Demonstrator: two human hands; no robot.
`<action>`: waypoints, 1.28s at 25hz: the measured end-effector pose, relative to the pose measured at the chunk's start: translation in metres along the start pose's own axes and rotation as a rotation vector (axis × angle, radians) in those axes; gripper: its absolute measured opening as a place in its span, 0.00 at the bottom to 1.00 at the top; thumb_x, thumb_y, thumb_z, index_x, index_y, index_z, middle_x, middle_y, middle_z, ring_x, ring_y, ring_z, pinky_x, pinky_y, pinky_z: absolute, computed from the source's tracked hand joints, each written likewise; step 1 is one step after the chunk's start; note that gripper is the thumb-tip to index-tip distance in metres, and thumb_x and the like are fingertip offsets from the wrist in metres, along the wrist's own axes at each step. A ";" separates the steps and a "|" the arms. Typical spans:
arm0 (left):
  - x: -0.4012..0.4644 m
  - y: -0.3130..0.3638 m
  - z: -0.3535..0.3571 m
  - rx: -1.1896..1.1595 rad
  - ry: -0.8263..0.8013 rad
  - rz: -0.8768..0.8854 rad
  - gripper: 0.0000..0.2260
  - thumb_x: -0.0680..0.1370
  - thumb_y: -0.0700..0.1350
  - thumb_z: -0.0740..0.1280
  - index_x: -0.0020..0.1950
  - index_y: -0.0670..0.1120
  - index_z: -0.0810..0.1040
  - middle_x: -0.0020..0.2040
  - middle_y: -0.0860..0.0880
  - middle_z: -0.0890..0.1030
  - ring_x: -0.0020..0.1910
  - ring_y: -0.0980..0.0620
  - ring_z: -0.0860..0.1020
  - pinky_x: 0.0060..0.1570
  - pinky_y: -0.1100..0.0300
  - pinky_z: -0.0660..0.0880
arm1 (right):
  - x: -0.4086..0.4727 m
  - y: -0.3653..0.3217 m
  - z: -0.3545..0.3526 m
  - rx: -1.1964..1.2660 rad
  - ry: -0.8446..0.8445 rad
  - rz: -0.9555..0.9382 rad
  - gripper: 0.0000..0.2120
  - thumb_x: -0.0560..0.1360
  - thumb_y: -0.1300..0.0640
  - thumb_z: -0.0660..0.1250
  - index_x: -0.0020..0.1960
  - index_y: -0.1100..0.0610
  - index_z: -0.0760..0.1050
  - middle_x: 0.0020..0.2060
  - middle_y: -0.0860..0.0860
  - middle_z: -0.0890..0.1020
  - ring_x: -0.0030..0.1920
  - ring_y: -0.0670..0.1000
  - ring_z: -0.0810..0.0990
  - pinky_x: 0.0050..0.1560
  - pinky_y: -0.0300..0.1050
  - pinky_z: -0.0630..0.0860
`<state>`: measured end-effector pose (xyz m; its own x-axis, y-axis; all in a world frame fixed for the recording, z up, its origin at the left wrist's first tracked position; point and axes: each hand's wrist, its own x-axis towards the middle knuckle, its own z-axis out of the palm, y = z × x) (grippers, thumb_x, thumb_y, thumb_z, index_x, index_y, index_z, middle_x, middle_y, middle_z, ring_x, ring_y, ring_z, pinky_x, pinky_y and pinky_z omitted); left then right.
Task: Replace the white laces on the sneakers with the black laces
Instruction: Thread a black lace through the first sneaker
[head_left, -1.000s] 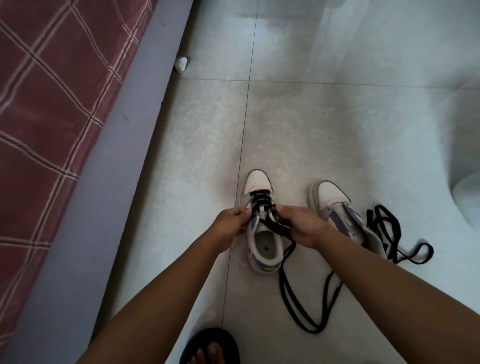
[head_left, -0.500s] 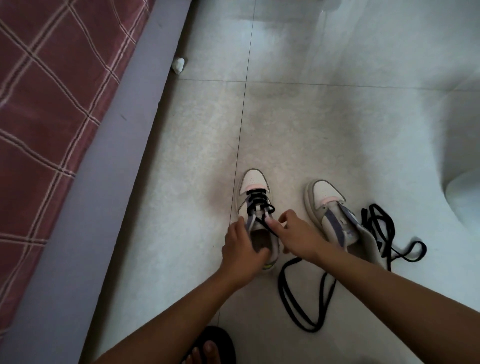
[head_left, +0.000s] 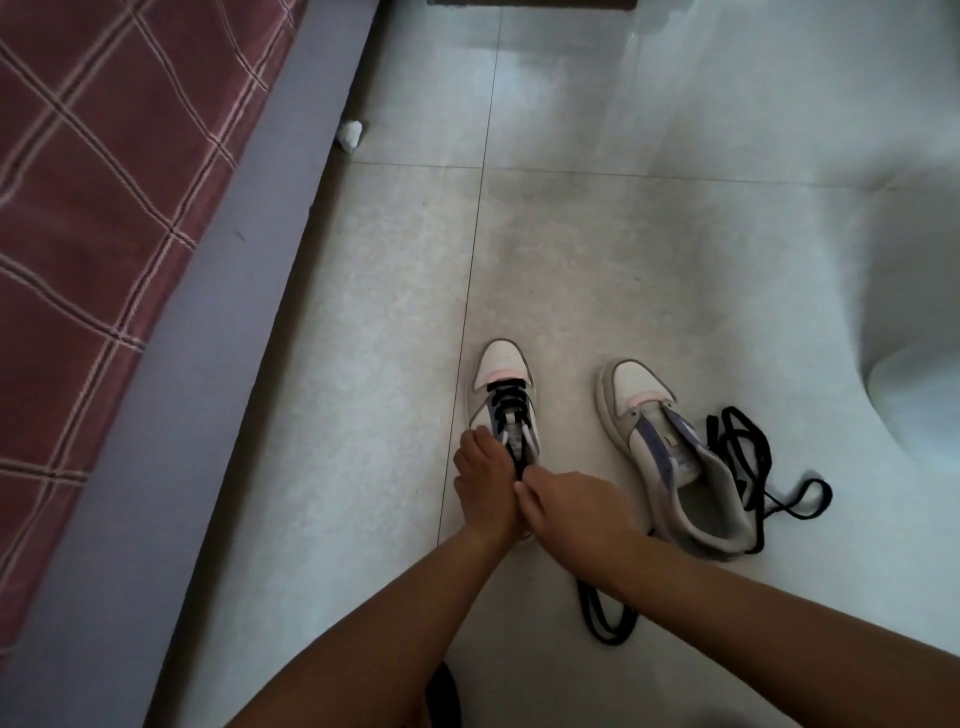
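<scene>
Two white, grey and purple sneakers stand on the tiled floor. The left sneaker (head_left: 503, 379) has a black lace (head_left: 506, 402) threaded through its front eyelets. My left hand (head_left: 483, 478) grips this sneaker at its collar. My right hand (head_left: 566, 499) pinches the black lace just behind the tongue; the lace's loose loop (head_left: 605, 618) trails on the floor under my right forearm. The right sneaker (head_left: 670, 457) has no lace in it and leans to the right. A second black lace (head_left: 748, 457) lies in a loose pile beside it.
A bed with a red checked cover (head_left: 98, 171) and grey frame (head_left: 208, 364) runs along the left. A crumpled white scrap (head_left: 350, 136) lies by the frame. A dark slipper (head_left: 444, 696) shows at the bottom edge. A white rounded object (head_left: 924, 384) sits at the right.
Both hands moved back from the eyelets toward the left sneaker's collar. My left hand went from the shoe's left side onto its opening, and my right hand drew the lace backward.
</scene>
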<state>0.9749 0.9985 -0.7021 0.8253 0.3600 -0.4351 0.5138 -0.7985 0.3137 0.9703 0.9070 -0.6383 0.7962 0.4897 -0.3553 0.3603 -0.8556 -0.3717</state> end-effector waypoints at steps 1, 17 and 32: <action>0.000 0.001 0.001 0.003 -0.003 -0.001 0.19 0.82 0.42 0.54 0.72 0.40 0.56 0.71 0.41 0.60 0.68 0.44 0.63 0.61 0.54 0.68 | -0.003 0.003 -0.001 0.018 -0.006 -0.001 0.11 0.82 0.48 0.50 0.44 0.51 0.64 0.43 0.53 0.81 0.42 0.53 0.79 0.32 0.44 0.58; -0.049 -0.019 -0.054 -0.821 -0.245 -0.137 0.12 0.80 0.47 0.59 0.42 0.46 0.79 0.41 0.49 0.80 0.42 0.50 0.79 0.38 0.65 0.75 | -0.020 0.021 -0.021 0.965 -0.328 0.105 0.07 0.76 0.58 0.67 0.39 0.53 0.76 0.32 0.48 0.80 0.36 0.48 0.79 0.41 0.42 0.76; -0.002 -0.050 -0.153 -1.434 -0.319 -0.255 0.15 0.81 0.46 0.56 0.34 0.45 0.68 0.25 0.49 0.72 0.25 0.51 0.75 0.37 0.55 0.77 | -0.005 0.092 -0.087 1.427 -0.059 0.498 0.04 0.76 0.64 0.64 0.48 0.62 0.77 0.26 0.52 0.69 0.26 0.49 0.67 0.27 0.42 0.72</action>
<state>0.9837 1.1114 -0.5881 0.6926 0.1438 -0.7068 0.5766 0.4784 0.6624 1.0420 0.8112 -0.5961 0.6587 0.2430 -0.7121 -0.7196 -0.0731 -0.6905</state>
